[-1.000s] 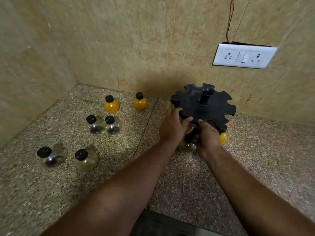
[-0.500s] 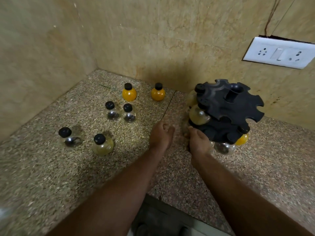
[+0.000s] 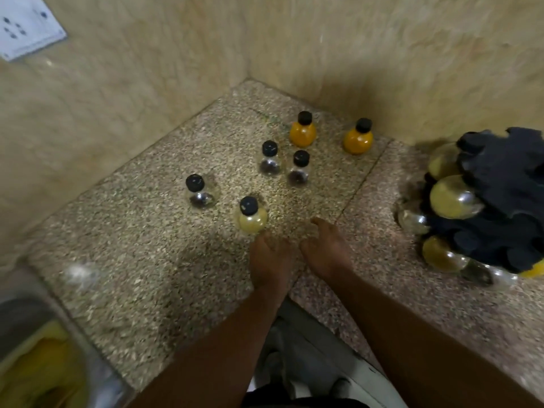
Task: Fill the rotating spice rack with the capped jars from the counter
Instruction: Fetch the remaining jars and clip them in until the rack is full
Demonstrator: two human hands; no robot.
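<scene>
Two tan tiled walls [image 3: 382,54] meet in a corner behind the speckled stone counter [image 3: 141,290], which fills most of the view. At the far right edge stands the black spice rack [image 3: 506,184], its notched tiers partly cut off by the frame. Round jars already hang from it on the side facing the hands, among them a yellowish jar [image 3: 450,197] in the upper tier and more along the lower one. A blurred yellow shape [image 3: 38,372] sits in the lower left corner, too smeared to identify. Both bare forearms reach in from below, side by side. The left hand [image 3: 272,265] is empty, its fingers loosely extended towards the pale yellow jar [image 3: 252,220] just beyond them; the blur hides whether they touch it. The right hand [image 3: 326,251] is also empty, fingers relaxed and spread, held close beside the left and well apart from the rack. A white socket plate [image 3: 26,28] is fixed to the left wall. Six black-capped jars stand upright on the counter to the left of the rack. Two orange jars [image 3: 302,132] are farthest back near the corner, and a pair of clear jars [image 3: 270,163] stands close together in front of them. A lone clear jar [image 3: 200,195] is off to the left, with the pale yellow one nearest the hands.
</scene>
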